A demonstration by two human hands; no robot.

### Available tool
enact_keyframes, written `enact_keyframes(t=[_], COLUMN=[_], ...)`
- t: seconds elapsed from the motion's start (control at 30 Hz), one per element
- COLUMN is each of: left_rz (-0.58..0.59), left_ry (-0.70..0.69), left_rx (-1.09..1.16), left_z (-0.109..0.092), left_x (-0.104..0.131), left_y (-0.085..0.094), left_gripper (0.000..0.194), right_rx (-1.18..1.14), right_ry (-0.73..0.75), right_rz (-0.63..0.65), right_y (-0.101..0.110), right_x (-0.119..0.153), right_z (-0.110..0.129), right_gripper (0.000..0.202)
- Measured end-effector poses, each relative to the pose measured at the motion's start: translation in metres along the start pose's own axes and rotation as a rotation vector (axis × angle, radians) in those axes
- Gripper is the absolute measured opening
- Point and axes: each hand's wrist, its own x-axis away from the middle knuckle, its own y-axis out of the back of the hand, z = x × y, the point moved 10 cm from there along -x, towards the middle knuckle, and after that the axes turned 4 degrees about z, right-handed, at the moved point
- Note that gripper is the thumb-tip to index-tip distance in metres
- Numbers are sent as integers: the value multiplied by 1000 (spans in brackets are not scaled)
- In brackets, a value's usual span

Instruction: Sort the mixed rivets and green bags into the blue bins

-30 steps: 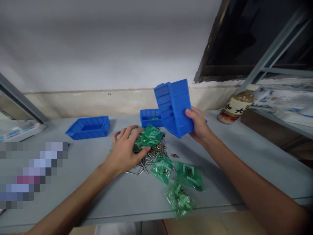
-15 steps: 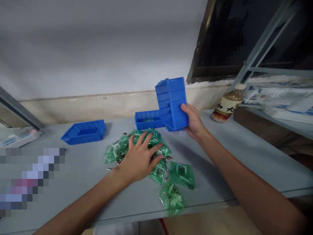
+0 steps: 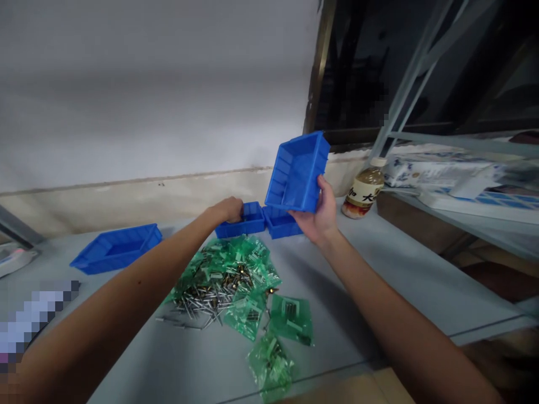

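My right hand (image 3: pixel 322 219) grips a blue plastic bin (image 3: pixel 300 168) by its lower right side, holding it tilted above the table with its open side towards me. Nothing shows inside it. My left hand (image 3: pixel 231 210) is curled over the left end of another blue bin (image 3: pixel 252 225) at the back; its fingertips dip in and are hidden. Beside that one stands a third blue bin (image 3: pixel 282 224), partly behind the raised bin. Under my left forearm lies a heap of green plastic packets (image 3: pixel 256 255) and loose metal pins (image 3: pixel 210 294), some with brass-coloured ends.
Farther left on the grey table (image 3: pixel 345 359) is one more blue bin (image 3: pixel 122 247). Two green packets (image 3: pixel 290 317) lie near the front edge. A drink bottle (image 3: pixel 364 188) stands at the back right, beside a metal shelf (image 3: pixel 458 210) holding packages. The wall closes off the back.
My left hand has left the packet heap and reached back to the blue bin, baring the metal pins. My right hand has turned its bin so the opening faces me. The view has shifted.
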Motion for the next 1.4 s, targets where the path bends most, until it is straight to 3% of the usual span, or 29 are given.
enact_keyframes(t=[0.13, 0.23, 0.33, 0.43, 0.6, 0.7, 0.8, 0.93, 1.1, 1.17, 1.23, 1.33, 1.4], left_rz=[87, 77, 18, -64, -267, -415, -429, -430, -491, -573, -650, -640, -571], left_ry=[14, 16, 13, -6, -75, -130, -133, -156, -144, -139, -112, -126, -187], left_rx=[-49, -70, -83, -81, -36, 118, 280, 153, 14, 160, 452, 929, 1092], left_z=[-4, -5, -5, -4, -2, 3, 14, 10, -3, -2, 9, 17, 10], left_x=[-6, -4, 0, 11, 71, 124, 161, 186, 208, 219, 225, 220, 210], left_y=[-13, -15, -7, 15, 60, 65, 38, 2, -15, -11, -6, -3, 1], left_gripper=[29, 29, 27, 25, 25, 30, 30, 28, 16, 16, 27, 71, 97], right_rx=[-42, -51, -50, -56, 5, 40, 1, 17, 111, 129, 144, 195, 248], right_ry=[20, 33, 47, 56, 60, 25, -9, -16, 4, 19, 10, -4, 19], right_rz=[3, 12, 27, 39, 50, 60, 57, 46, 83, 126, 173, 258, 356], right_y=[-5, -13, -21, -23, -20, -23, -27, -33, -52, -65, -80, -99, -113], right_x=[3, 7, 10, 10, 8, 9, 11, 15, 28, 37, 48, 64, 73], right_z=[3, 6, 9, 9, 4, -5, -15, -25, -27, -29, -36, -51, -58], right_gripper=[37, 37, 36, 34, 38, 40, 42, 43, 46, 47, 50, 57, 68])
